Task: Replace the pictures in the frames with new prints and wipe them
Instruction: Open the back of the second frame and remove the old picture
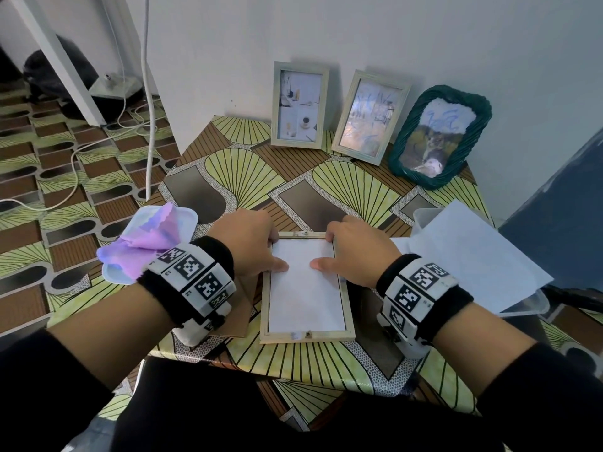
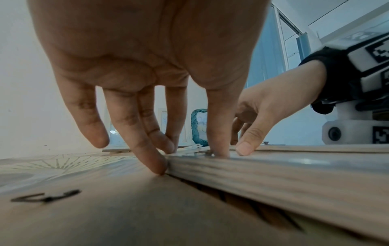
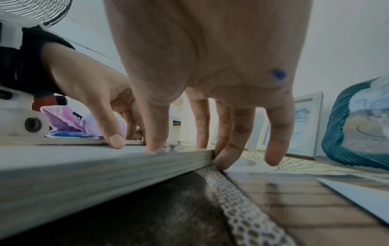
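A pale wooden frame [image 1: 307,336] lies flat, back side up, near the front edge of the tabletop [image 1: 248,177]. A white sheet [image 1: 305,298] sits inside it. Both hands press on its far end. The left hand [image 1: 249,244] has its thumb flat on the white sheet, and its fingers reach down over the far left corner of the frame. The right hand [image 1: 355,246] does the same at the far right corner. In each grip the fingers are fairly straight and spread, pressing and not wrapped round the frame.

A brown card [image 2: 126,208] lies under the left edge of the frame. At the left, a purple cloth [image 1: 153,236] sits in a pale tray [image 1: 186,220]. At the right, loose white paper [image 1: 470,252] lies over a clear box [image 1: 525,305].

By the wall stand three more frames with pictures in them: a pale one [image 1: 300,106], another pale one [image 1: 370,117] and a green twisted one [image 1: 439,137].
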The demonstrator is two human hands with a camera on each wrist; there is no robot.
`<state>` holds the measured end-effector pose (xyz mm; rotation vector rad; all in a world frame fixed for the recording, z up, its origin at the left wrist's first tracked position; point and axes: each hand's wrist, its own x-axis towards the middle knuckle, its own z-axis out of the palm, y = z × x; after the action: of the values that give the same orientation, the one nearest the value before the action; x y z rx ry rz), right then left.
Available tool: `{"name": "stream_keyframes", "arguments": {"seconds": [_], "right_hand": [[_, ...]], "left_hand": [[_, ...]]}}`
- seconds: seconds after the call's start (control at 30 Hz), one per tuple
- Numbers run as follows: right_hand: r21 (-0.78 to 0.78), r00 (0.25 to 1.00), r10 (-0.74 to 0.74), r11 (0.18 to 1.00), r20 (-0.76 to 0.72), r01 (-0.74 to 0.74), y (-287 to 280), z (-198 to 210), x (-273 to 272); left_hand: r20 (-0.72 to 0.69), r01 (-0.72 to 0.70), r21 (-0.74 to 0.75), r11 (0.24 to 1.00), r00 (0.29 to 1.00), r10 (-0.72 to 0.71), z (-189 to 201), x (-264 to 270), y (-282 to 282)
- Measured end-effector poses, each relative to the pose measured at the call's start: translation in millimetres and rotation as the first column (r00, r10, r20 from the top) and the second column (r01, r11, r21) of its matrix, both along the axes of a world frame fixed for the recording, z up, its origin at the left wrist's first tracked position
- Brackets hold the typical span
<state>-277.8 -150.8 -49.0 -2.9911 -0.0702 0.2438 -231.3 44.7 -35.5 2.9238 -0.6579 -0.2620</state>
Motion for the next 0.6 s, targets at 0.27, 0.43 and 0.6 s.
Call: {"name": "stream_keyframes", "arguments": {"seconds": [0.27, 0.43, 0.6], "right_hand": [[0.029, 1.000, 0.021, 0.999, 0.005, -0.021, -3.5, -2.4, 1.5], [0.056, 1.000, 0.024, 0.998, -0.007, -0.024, -6.2, -2.4, 3.8], [0.090, 1.000, 0.023, 0.996, 0.002, -0.023, -9.1, -3.8, 5.8]], "left_hand": [[-0.001, 0.011, 0.014, 1.000, 1.000, -0.011, 0.4, -2.0, -1.5], [-0.001, 0.012, -0.011, 1.000, 1.000, -0.012, -1.6, 1.7, -0.5], [-0.029, 0.007, -0.046, 0.999, 1.000, -0.009, -3.1, 8.6, 1.4]]}}
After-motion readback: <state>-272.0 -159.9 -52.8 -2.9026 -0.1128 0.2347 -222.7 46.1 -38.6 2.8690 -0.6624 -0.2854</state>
